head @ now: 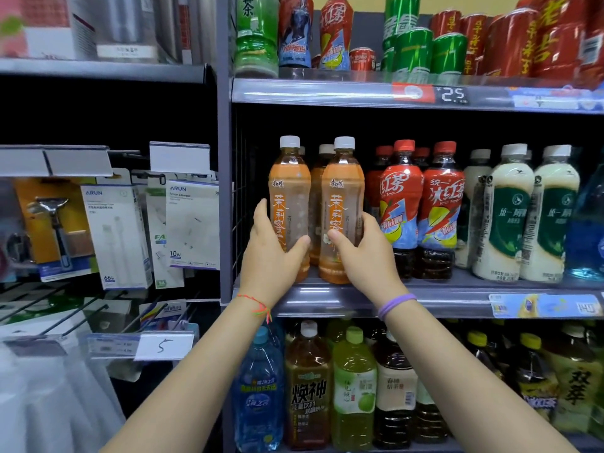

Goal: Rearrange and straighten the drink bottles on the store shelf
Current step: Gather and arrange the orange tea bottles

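Observation:
Two orange-labelled tea bottles with white caps stand upright at the front left of the middle shelf (425, 289). My left hand (271, 253) grips the left tea bottle (289, 194) around its lower half. My right hand (362, 253) grips the right tea bottle (341, 197) the same way. More orange bottles stand behind them. To their right come red iced-tea bottles (438, 207), then white-and-green milk-tea bottles (503, 210).
The shelf above holds green and red bottles and cans (447, 50). Large bottles (353, 387) fill the shelf below. A grey upright (225, 191) separates a left rack of hanging charger packs (192, 223) and a razor pack (55, 223).

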Available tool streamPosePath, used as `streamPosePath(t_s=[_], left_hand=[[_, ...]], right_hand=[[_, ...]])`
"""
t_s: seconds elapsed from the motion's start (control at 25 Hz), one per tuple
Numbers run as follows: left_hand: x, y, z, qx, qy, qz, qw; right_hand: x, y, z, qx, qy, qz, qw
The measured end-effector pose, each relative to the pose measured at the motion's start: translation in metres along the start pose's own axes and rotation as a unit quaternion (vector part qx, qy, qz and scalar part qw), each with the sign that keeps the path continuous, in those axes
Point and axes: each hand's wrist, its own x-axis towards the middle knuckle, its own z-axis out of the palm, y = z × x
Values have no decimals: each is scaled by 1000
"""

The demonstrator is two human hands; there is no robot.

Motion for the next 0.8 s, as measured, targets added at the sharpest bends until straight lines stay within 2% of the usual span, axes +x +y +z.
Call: streamPosePath(t_s=[0.12, 0.2, 0.36, 0.48, 0.68, 0.8], left_hand=[[21, 9, 2, -71, -12, -73, 995], [27, 16, 4, -70, 8, -89, 994], [13, 22, -6, -149, 98, -31, 984], [8, 34, -33, -199, 112, 2, 974], [-19, 25, -61, -152, 61, -52, 985], [-33, 15, -66, -100, 61, -50, 992]], right_hand=[[-1, 4, 2, 8, 26, -20, 999], [-7, 4, 2, 1, 45, -55, 997], [-10, -11, -8, 30, 77, -98, 992], [-3, -22, -13, 73, 56, -84, 992], [-4, -25, 15, 77, 5, -35, 996], [8, -31, 38, 86, -4, -3, 996]])
